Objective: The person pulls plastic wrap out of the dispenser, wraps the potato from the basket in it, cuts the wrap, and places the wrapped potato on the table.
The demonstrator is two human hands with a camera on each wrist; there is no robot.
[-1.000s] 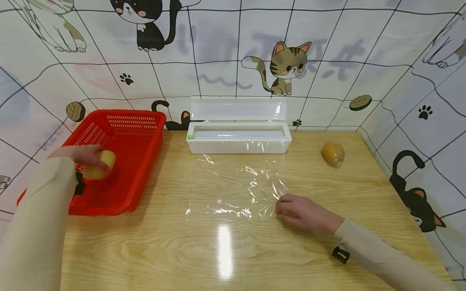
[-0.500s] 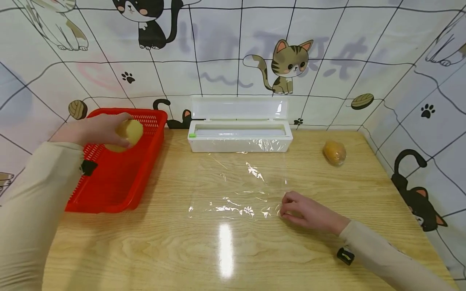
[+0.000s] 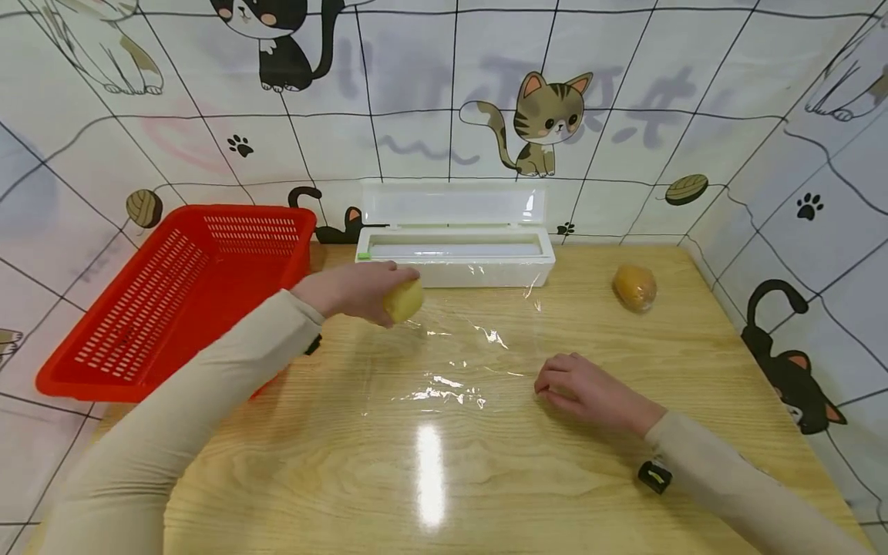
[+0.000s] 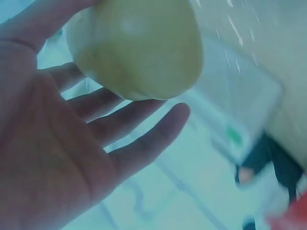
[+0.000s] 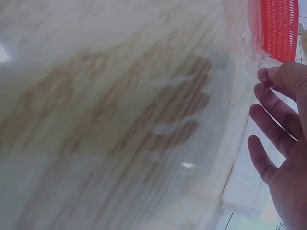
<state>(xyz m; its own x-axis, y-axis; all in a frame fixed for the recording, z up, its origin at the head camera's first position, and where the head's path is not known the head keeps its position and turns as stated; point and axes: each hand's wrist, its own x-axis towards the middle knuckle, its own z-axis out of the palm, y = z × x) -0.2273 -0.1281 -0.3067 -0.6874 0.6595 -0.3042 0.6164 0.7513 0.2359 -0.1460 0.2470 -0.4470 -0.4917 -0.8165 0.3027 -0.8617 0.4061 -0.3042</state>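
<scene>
My left hand (image 3: 361, 291) grips a smooth, rounded yellow lump that looks like a potato (image 3: 405, 300), just in front of the white dispenser box. In the left wrist view, thumb and fingers curve around the potato-like lump (image 4: 139, 48). A sheet of clear cling film (image 3: 451, 362) stretches from the cling film dispenser (image 3: 479, 274) towards me over the table. At the film's near right corner, my right hand (image 3: 590, 391) pinches the edge; in the right wrist view its thumb and forefinger meet on the film. The dispenser's lid stands up at the back.
A red plastic basket (image 3: 146, 308) with slotted sides stands at the left, partly behind my left sleeve. A yellow-orange lump wrapped in film (image 3: 634, 287) lies at the back right of the wooden table (image 3: 312, 478). Cat-patterned cloth (image 3: 409, 92) lines the back and sides.
My left hand has lifted the potato-like lump out of the red basket and carried it right, over the film's far left part. The right hand stays at the film corner.
</scene>
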